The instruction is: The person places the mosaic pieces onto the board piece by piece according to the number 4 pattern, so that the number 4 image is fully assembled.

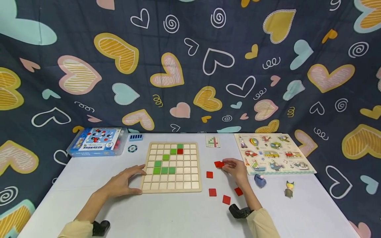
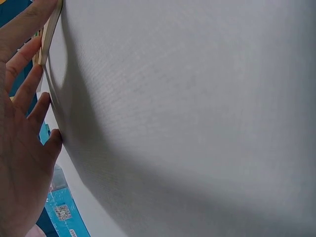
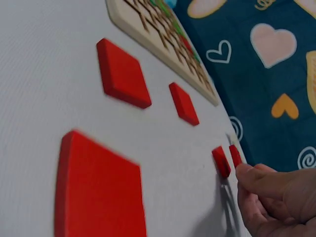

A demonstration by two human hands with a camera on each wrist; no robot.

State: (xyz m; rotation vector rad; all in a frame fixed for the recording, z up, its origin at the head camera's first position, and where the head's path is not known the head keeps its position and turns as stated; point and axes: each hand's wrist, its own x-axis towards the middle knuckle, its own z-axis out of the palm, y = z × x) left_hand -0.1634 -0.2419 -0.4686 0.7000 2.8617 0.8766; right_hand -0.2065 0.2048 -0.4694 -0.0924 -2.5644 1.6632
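A square wooden grid board [image 1: 175, 191] lies on the white table with several green tiles [image 1: 164, 170] and one red tile [image 1: 180, 151] in its squares. My left hand [image 1: 123, 181] rests at the board's left edge, fingers extended and thumb near the lower left corner. To the right of the board, my right hand [image 1: 236, 169] pinches a red square tile [image 3: 234, 155] between thumb and fingertips. Right beside it is another red tile [image 3: 221, 162]. More loose red tiles [image 1: 212, 192] lie between the board and my right forearm.
A small pattern card [image 1: 212, 142] lies behind the tiles. At right are a picture puzzle board [image 1: 274, 170], a blue figure [image 1: 260, 180] and a horned figure [image 1: 289, 189]. A boxed molecule set [image 1: 98, 140], a round chip [image 1: 132, 148] and a blue block [image 1: 136, 137] sit back left.
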